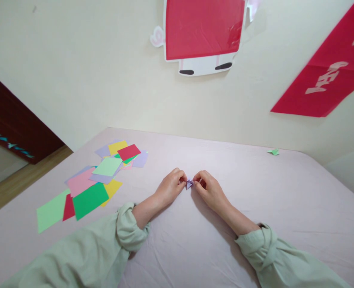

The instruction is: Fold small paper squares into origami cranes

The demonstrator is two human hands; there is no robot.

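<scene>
Sage-green cotton-like sleeves [83, 248], rolled at the forearms, come in nearest to us, both cut off by the lower edge of the view. Beyond them our left hand [171, 186] and our right hand [210, 190] face each other, a narrow gap apart, thumb and fingers of each pinched on opposite sides of a small folded purple paper [189, 184]. It sits between our fingertips, over the middle of the bench [177, 256], which is spread with a creased pale pink cloth. Our fingers hide its sides, so we cannot make out its full shape or every fold.

To the left, well apart from our hands, lie loose coloured paper sheets [91, 200] in green, pink, red, yellow and lilac, overlapping so that many show only corners. Farther off, near the bench's far right edge, rests a small folded green paper [274, 152], too small for us to tell its form.

On the wall [105, 80] behind, a cartoon cutout [205, 30] with a red panel is cropped at the top. Right of it, a red banner [324, 76] bears pale slanted characters, partly out of view, which we cannot read.
</scene>
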